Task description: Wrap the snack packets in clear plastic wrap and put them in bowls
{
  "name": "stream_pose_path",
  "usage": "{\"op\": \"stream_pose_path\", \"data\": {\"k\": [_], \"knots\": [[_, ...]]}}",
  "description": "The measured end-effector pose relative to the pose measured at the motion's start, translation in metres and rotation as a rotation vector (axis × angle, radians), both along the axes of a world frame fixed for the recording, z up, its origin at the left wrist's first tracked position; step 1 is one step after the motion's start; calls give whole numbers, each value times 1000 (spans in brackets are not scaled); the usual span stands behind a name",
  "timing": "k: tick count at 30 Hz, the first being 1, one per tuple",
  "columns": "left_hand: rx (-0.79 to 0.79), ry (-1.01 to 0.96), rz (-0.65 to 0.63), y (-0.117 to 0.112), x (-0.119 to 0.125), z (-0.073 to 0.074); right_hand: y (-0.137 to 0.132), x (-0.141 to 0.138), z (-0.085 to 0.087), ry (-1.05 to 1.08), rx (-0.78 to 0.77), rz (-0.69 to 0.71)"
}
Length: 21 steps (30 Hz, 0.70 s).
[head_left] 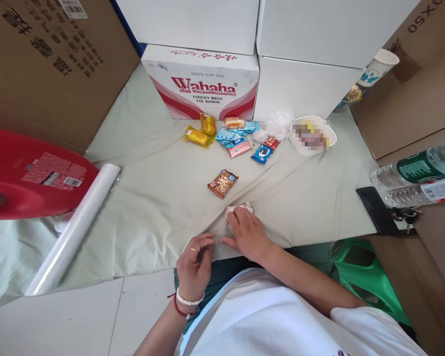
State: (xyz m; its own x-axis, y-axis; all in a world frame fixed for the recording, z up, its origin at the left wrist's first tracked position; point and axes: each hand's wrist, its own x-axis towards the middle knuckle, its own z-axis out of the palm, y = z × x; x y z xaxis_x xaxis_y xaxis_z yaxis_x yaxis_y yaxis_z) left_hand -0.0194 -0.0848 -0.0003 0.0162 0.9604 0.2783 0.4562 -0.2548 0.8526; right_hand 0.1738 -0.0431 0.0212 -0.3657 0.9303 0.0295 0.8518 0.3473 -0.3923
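My right hand (246, 232) rests palm down on a small pale pink snack packet (239, 209) lying on the grey-green cloth (148, 198), its fingers flat over the packet. My left hand (193, 264) hovers at the cloth's near edge with the fingers curled in and the thumb and forefinger pinched together; what they hold, if anything, is not visible. A ring, a bead bracelet and a red string are on that hand and wrist. A brown cookie packet (223, 183) lies just beyond the pink one.
Several snack packets (230, 136), yellow (200, 132) and blue among them, lie before a Wahaha carton (203, 81). White plate (311, 136) and crumpled plastic (276, 123) right. Film roll (74, 227) and red object (18, 178) left. Water bottles (419, 178), black phone (378, 210), green stool (371, 277), brown cartons around.
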Motion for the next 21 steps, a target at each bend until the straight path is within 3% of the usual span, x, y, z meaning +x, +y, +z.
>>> {"op": "stream_pose_path", "data": {"k": [6,9,12,16,19,21], "knots": [[35,7,-12,7,14,5,6,3,13,-45,-66,-69],[-31,-86,3,9,23,11,5,24,26,159,-37,-122],[-195,-309,18,14,35,22,2,55,33,588,-62,-293],[-567,-687,-60,26,60,40,2,87,29,1139,-299,-510],[-837,-860,-140,35,79,42,-3,90,21,1274,-409,-507],[-862,-839,-135,39,90,38,-9,84,17,1269,-449,-460]]}}
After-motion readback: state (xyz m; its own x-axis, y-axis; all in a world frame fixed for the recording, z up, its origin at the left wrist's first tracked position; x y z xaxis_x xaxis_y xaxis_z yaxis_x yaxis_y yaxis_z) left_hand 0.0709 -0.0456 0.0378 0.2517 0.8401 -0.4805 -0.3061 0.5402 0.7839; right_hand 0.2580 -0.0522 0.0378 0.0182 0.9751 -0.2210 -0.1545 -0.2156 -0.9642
